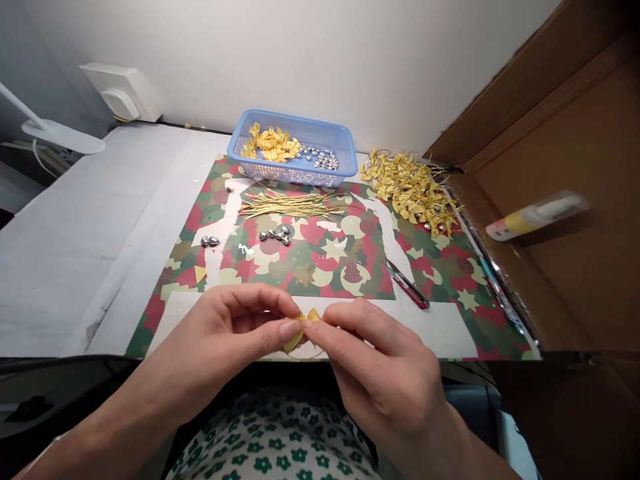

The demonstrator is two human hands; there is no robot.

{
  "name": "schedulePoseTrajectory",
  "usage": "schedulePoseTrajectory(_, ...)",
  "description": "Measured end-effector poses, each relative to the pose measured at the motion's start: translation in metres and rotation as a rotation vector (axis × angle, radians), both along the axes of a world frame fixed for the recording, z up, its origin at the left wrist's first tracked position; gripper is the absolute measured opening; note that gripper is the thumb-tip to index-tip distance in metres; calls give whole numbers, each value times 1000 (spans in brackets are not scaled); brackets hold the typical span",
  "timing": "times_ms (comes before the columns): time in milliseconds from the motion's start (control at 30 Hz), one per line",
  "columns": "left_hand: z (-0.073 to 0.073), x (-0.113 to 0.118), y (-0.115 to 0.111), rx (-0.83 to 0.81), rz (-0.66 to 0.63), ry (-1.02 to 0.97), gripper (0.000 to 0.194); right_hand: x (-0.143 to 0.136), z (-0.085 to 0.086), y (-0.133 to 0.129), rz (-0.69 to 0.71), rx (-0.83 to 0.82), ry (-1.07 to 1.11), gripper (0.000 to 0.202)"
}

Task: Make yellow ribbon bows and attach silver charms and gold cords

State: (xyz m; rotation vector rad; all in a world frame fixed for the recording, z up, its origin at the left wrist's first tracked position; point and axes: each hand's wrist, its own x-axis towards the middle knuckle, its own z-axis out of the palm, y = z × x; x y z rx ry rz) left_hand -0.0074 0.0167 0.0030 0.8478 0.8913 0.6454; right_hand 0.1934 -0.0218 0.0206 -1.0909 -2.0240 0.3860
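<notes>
Near the front edge of the table, a small yellow ribbon bow (pixel 293 343) is pinched between both hands. My left hand (pixel 240 327) grips it from the left with thumb and fingertips. From the right, my right hand (pixel 375 353) pinches the same bow, its fingertips touching those of the left. A thin cord loops just below the bow. Beyond the hands lie a bundle of gold cords (pixel 290 204) and several silver bells (pixel 275 235), with two more bells (pixel 210 241) further left.
A blue basket (pixel 300 175) at the back holds yellow bows and silver bells. Finished-looking bows with cords (pixel 410 187) are heaped at the right. Small snips (pixel 407 283) lie right of centre. A cardboard wall (pixel 555 253) with a glue bottle (pixel 535 217) stands at the right.
</notes>
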Motion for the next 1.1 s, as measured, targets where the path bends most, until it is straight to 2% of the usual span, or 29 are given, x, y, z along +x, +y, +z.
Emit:
schedulePoseTrajectory(100, -2, -2, 1, 14, 10, -16, 5, 2, -1, -2, 20, 33, -37, 23)
schedulePoseTrajectory(200, -2, -5, 2, 65, 20, -17, 5, 9, -1, -4, 26, -16, 48, 33)
schedulePoseTrajectory(267, 0, -7, 2, 123, 20, 0, 5, 15, 0, -3, -12, -187, 191, 35)
schedulePoseTrajectory(367, 3, -7, 1, 190, 17, 41, 5, 20, 2, 2, -9, -529, 387, 26)
schedulePoseTrajectory(467, 4, -6, 0, 206, 1, 46, 7, 15, 2, 8, 51, -676, 424, 25)
schedulePoseTrajectory(567, 2, -4, 1, 258, -55, 39, 12, 8, -1, 11, 32, -656, 372, 11)
schedulePoseTrajectory(867, 2, -3, 0, 442, -87, 193, 19, 8, -6, 11, -3, -663, 327, 11)
schedulePoseTrajectory(1100, 4, -2, 0, 557, -119, 267, 20, 9, 0, 12, 7, -553, 211, 15)
